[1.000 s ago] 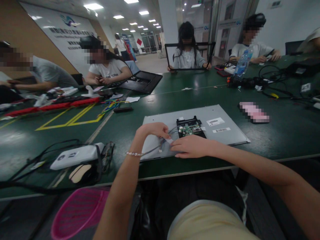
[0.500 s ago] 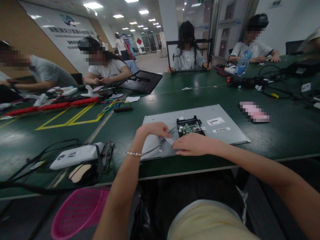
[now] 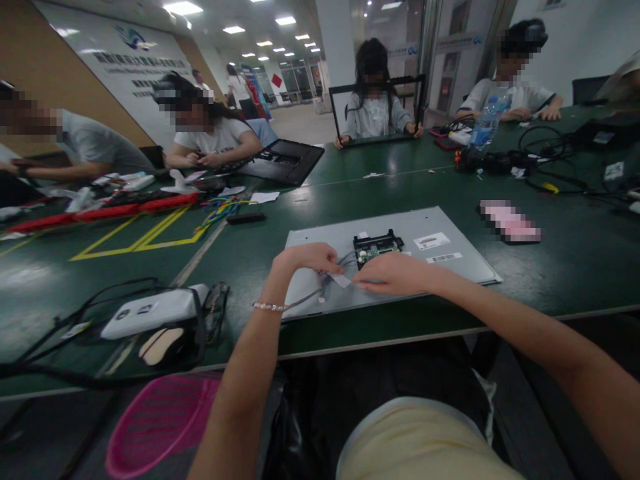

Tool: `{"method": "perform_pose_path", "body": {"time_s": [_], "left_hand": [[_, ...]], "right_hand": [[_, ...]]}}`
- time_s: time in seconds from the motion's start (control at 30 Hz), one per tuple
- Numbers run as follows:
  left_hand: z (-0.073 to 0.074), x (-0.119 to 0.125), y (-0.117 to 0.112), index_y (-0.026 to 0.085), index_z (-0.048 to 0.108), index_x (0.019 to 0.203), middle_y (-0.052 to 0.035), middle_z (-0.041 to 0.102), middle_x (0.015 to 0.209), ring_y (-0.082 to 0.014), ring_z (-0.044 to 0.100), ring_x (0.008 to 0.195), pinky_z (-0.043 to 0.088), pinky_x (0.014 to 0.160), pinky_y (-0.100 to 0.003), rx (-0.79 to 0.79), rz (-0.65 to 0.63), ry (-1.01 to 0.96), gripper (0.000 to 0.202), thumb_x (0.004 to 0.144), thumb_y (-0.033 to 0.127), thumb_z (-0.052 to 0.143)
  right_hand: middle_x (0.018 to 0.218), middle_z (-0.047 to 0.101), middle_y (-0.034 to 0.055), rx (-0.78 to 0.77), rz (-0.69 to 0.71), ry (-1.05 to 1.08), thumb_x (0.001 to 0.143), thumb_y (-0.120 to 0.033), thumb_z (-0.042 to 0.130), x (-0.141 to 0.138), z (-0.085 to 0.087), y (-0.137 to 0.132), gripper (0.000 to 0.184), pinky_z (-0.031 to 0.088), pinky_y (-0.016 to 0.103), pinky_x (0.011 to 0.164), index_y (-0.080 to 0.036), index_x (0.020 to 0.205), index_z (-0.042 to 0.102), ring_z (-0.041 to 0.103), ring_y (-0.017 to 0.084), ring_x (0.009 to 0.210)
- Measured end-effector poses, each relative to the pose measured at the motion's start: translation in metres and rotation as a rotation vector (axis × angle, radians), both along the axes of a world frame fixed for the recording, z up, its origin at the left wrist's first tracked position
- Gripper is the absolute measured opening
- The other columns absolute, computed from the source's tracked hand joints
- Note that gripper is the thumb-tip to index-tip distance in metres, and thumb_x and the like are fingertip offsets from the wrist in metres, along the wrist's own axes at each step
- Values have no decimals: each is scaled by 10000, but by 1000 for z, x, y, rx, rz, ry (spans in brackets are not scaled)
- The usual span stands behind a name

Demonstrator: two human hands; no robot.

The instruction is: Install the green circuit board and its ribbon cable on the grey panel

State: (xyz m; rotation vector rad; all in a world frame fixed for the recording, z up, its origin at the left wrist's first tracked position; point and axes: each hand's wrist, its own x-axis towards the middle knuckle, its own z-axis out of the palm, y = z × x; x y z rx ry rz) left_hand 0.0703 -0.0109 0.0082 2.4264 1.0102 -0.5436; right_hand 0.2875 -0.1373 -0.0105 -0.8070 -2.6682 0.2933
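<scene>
A grey metal display panel (image 3: 450, 247) lies face down on the green table in front of me. At its middle sits a green circuit board (image 3: 373, 252) in a black bracket, partly covered by my right hand. My left hand (image 3: 316, 259) is closed in a pinch on the left end of a white tape strip (image 3: 342, 280), above grey cables (image 3: 325, 288) on the panel. My right hand (image 3: 393, 273) is closed too, palm down, its fingertips at the strip's right end. How firmly they grip it is hidden.
A pink phone (image 3: 510, 221) lies right of the panel. To the left are a white device (image 3: 150, 312), a mouse (image 3: 161, 347) and black cables. A pink basket (image 3: 160, 427) stands below the table edge. Across the table, a person holds a black frame (image 3: 331, 110).
My right hand has shifted slightly up and away from me, covering more of the circuit board. The strip's right end lies a little farther right. My left hand stays nearly still.
</scene>
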Motion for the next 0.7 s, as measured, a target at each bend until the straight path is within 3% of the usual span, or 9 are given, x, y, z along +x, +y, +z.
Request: {"method": "perform_pose_path", "body": {"time_s": [0.2, 0.33, 0.43, 0.5, 0.7], "left_hand": [[1, -1, -1, 165, 564, 642, 7, 561, 583, -118, 468, 564, 282, 540, -242, -11, -1, -19, 389, 711, 548, 581], [0, -1, -1, 163, 580, 654, 2, 573, 590, -119, 463, 556, 278, 540, -246, -15, 7, -19, 383, 708, 542, 586], [0, -1, -1, 162, 586, 653, 1, 577, 589, -119, 459, 555, 278, 545, -249, -6, 11, -17, 382, 703, 540, 587], [0, -1, -2, 162, 584, 647, 3, 570, 582, -120, 457, 556, 278, 546, -249, 4, 12, -16, 382, 699, 540, 588], [1, 0, -2, 165, 564, 640, 6, 551, 578, -119, 455, 551, 276, 531, -247, -10, 0, -14, 382, 701, 541, 585]], "right_hand": [[981, 706, 68, -13, -195, 2, 944, -327, 422, 26, 14, 13, 311, 408, 278, 725, -189, 1067, 673, 626, 198, 867], [866, 701, 63, -8, -461, -88, 922, -326, 433, 44, 17, 23, 300, 373, 278, 660, -183, 912, 696, 600, 189, 773], [881, 695, 77, 5, -651, -114, 913, -323, 429, 56, 16, 29, 301, 372, 287, 660, -179, 904, 692, 594, 194, 778], [895, 696, 80, -52, -689, -139, 901, -331, 445, 64, 13, 32, 288, 384, 288, 673, -179, 914, 690, 601, 198, 793], [932, 703, 87, -264, -600, -261, 834, -312, 517, 74, 5, 33, 233, 408, 278, 697, -179, 925, 686, 623, 216, 845]]}}
